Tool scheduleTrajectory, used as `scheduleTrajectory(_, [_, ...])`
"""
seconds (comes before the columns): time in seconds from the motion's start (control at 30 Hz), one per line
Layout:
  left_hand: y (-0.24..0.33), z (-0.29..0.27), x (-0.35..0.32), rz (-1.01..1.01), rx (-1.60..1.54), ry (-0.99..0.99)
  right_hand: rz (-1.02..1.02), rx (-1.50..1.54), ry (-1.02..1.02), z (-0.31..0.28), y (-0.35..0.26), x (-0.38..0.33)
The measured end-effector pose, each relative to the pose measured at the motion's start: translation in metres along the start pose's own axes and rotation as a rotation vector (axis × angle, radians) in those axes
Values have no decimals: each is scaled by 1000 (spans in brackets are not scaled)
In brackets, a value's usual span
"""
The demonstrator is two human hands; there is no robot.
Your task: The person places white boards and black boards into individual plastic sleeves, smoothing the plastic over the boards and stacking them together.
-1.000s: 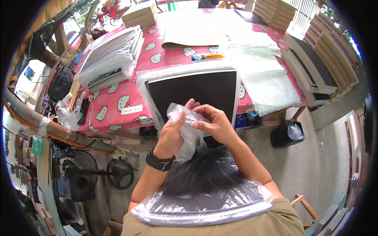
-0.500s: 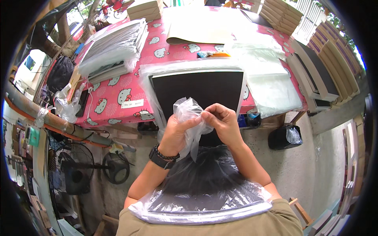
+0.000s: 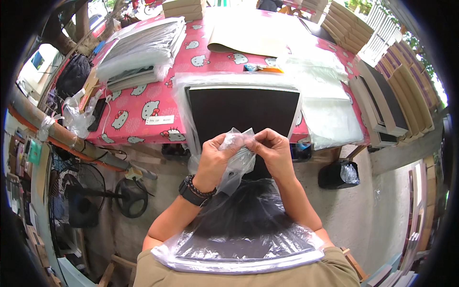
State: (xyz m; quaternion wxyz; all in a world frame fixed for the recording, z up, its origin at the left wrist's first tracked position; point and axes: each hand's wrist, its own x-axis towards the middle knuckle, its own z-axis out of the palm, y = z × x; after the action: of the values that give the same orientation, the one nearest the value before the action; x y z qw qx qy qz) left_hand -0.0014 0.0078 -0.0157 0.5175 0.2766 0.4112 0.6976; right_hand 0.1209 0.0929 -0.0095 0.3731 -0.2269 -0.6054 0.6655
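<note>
Bunched clear plastic film is gathered between my two hands, above the front edge of the table. My left hand, with a dark watch and beaded bracelet at the wrist, is closed around the bunch. My right hand pinches its upper end between thumb and fingers. Against my torso rests a dark flat sheet inside shiny clear plastic; its pale edge lies across my chest. Just beyond my hands, a black flat board over a clear plastic sleeve sits on the table and overhangs its edge.
The pink patterned tablecloth bears a stack of plastic-wrapped sheets on the left and clear plastic sleeves on the right. Boxes and boards stand at far right. Below are a black fan and a black bin.
My hands have shifted slightly lower in view, still holding the plastic. The bunch between them looks more compact, and its loose tail has changed shape.
</note>
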Motion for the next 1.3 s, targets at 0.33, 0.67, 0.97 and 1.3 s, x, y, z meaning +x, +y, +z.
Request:
scheduleTrajectory(0.33, [5, 0, 0, -60, -72, -13, -20, -191, 2, 4, 3, -4])
scheduleTrajectory(0.67, [-2, -2, 0, 41, 31, -4, -133, -565, 24, 5, 0, -4])
scheduleTrajectory(0.97, [12, -10, -4, -120, -365, 4, -31, -387, 31, -10, 4, 6])
scheduleTrajectory(1.3, [32, -95, -5, -80, 134, -111, -44, 971, -97, -51, -36, 3])
